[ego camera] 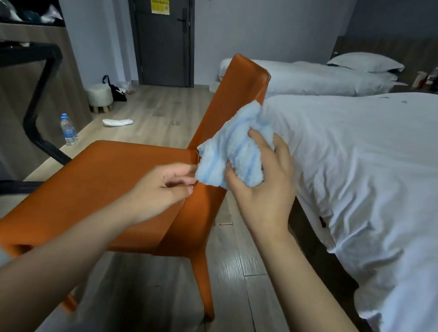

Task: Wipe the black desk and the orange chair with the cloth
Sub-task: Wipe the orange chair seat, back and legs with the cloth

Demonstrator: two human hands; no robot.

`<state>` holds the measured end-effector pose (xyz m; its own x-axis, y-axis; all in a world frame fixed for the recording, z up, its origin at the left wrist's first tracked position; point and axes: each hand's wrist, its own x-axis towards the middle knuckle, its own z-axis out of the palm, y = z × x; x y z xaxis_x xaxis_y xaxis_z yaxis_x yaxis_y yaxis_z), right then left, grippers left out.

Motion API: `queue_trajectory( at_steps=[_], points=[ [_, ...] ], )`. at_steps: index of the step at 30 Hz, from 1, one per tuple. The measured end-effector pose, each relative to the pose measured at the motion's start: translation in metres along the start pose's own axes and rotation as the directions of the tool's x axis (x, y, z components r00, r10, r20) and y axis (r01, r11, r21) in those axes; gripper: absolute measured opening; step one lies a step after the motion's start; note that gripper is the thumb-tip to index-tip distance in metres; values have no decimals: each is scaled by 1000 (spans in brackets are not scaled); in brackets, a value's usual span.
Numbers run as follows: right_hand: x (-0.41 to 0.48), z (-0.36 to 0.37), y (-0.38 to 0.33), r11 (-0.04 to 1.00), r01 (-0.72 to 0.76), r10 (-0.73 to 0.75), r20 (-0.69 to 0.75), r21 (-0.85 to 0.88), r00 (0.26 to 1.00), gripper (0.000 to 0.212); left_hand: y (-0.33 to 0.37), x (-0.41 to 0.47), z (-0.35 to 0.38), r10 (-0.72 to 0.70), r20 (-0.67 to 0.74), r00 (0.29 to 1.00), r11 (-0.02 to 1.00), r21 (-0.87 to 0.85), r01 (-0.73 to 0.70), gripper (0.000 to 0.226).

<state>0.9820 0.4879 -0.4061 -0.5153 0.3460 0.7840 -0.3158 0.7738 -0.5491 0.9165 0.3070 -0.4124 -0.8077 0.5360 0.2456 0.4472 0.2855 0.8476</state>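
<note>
Blue cloth (235,146) was bunched in the right hand (260,183), touching the orange chair (109,184), whose back rose beyond this grip; the left hand (165,185) was nearer the seat, its hold unclear.

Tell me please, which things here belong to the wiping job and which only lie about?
Job: cloth in the right hand, orange chair, black desk.
Lying about: water bottle, small stool, black bag, white item on the floor, bed.
</note>
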Motion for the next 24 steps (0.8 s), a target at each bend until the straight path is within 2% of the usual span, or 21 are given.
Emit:
queue_trajectory(
  at_steps=[2, 8, 11, 13, 14, 16, 20, 24],
  points=[
    [-11, 9, -2, 999, -9, 8, -6, -31, 1000, 60, -5, 0, -4, 12, 10, 1000, 1000, -12, -12, 35],
    [-38, 26, -4, 992, -17, 15, -12, -128, 1000, 59, -31, -9, -9, -83, 60, 995, 996, 23, 82, 37],
    [-57, 36, 3, 987, -2, 4, 16, -163, 1000, 61, -42, -15, -11, -143, 91, 985, 981, -116, 153, 35],
    [-73, 44, 11, 986, -12, 17, 29, -164, 999, 62, -45, -18, -12, -204, 105, 973, 946, -234, 224, 42],
    [-82, 48, 15, 985, -26, 33, 39, -168, 999, 63, -45, -19, -13, -205, 115, 972, 944, -238, 227, 47],
    [-100, 55, 24, 980, -46, 64, 87, -196, 994, 63, -45, -22, -12, -192, 125, 974, 956, -201, 214, 51],
    [-132, 66, 36, 969, -59, 100, 163, -238, 982, 64, -44, -23, -11, -154, 116, 981, 975, -142, 170, 26],
    [-152, 77, 37, 963, -72, 122, 185, -259, 975, 59, -42, -25, -10, -157, 105, 982, 982, -89, 167, 27]
  ],
)
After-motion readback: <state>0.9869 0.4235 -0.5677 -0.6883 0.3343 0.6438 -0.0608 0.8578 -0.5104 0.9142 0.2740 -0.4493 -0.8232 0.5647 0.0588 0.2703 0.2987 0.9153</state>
